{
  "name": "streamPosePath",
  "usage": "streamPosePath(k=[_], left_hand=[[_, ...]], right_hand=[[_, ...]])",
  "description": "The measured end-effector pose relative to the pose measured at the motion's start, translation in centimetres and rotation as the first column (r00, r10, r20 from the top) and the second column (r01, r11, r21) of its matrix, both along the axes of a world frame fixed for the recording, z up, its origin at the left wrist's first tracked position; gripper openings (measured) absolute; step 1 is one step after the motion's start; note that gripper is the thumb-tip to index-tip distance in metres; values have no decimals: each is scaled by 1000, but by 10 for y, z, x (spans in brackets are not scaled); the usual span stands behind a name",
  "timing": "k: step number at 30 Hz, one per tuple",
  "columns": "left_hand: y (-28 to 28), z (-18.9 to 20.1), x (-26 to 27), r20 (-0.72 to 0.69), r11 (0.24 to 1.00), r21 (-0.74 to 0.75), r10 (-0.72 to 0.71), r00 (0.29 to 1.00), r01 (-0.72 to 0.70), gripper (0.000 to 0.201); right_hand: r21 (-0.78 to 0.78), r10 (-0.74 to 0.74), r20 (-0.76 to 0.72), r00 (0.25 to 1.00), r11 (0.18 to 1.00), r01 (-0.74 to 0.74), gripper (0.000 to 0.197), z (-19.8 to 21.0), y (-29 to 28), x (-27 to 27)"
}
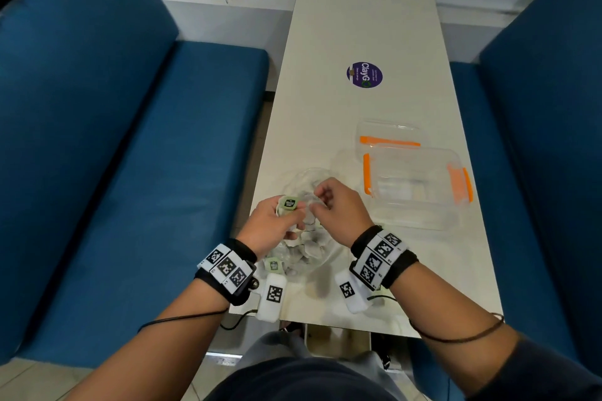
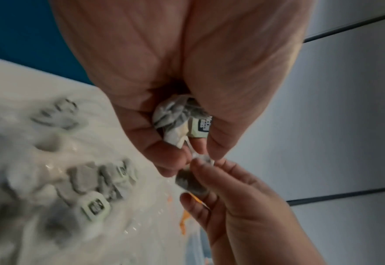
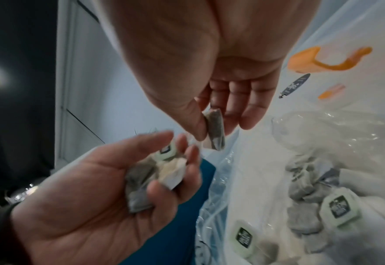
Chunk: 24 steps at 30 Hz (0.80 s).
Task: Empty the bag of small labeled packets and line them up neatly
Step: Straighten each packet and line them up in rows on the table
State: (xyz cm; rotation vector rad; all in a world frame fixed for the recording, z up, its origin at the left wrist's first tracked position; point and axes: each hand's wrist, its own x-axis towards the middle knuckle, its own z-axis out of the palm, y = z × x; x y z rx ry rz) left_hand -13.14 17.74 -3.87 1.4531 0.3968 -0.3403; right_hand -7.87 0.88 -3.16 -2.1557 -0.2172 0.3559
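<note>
A crumpled clear plastic bag (image 1: 306,247) of small grey packets with pale green labels lies on the white desk (image 1: 358,26). Above it, the left hand (image 1: 277,225) clutches several packets; the right hand (image 1: 338,208) pinches one grey packet (image 3: 214,129). A clear orange-clipped container (image 1: 420,185) stands nearby.

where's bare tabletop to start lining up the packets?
Far half of the table, beyond the purple sticker, is bare. A narrow strip runs left of the clear containers. Near end is crowded: bag, left hand, right hand.
</note>
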Motion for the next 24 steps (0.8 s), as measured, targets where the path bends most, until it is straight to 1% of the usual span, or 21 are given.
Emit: streamPosePath(k=[2, 4, 8, 10, 12, 15, 17, 19, 21, 22, 23, 24], left_hand=[[-13, 8, 2, 40, 1000, -19, -12, 999, 13, 15], [-24, 15, 5, 71, 999, -28, 27, 997, -25, 21], [-41, 23, 9, 113, 998, -48, 41, 993, -36, 23], [-50, 25, 10, 128, 998, -47, 35, 991, -30, 18], [-59, 28, 10, 130, 999, -30, 40, 991, -36, 13], [-75, 32, 9, 128, 999, -31, 46, 991, -43, 14], [-88, 34, 9, 118, 998, -43, 48, 992, -43, 15], [-103, 37, 8, 111, 998, -65, 33, 993, -26, 18], [-117, 40, 7, 105, 997, -78, 12, 994, -4, 20], [-122, 42, 7, 106, 997, -77, 4, 994, 5, 17], [-129, 43, 6, 111, 997, -71, -6, 994, 14, 12], [-135, 45, 5, 118, 998, -62, -12, 993, 20, 8]], right_hand=[[64, -29, 36, 999, 998, 27, 8, 12, -3, -8], [100, -42, 65, 997, 994, 35, 4, 19, -9, -14], [69, 11, 141, 990, 997, -21, 12, 26, -30, -24], [84, 26, 145, 989, 996, -39, 13, 33, -45, -29], [141, -21, 123, 992, 990, 4, 14, 38, -63, -31], [243, -179, 14, 984, 955, 170, 13, 42, -91, -30], [265, -222, -47, 974, 937, 227, 13, 44, -111, -29], [244, -156, -92, 984, 954, 174, 18, 44, -128, -31], [220, -87, -100, 991, 970, 107, 15, 40, -138, -34], [227, -71, -92, 993, 970, 90, 10, 39, -140, -36], [239, -68, -83, 994, 967, 87, 8, 39, -146, -37], [251, -78, -80, 994, 963, 95, 13, 39, -151, -38]])
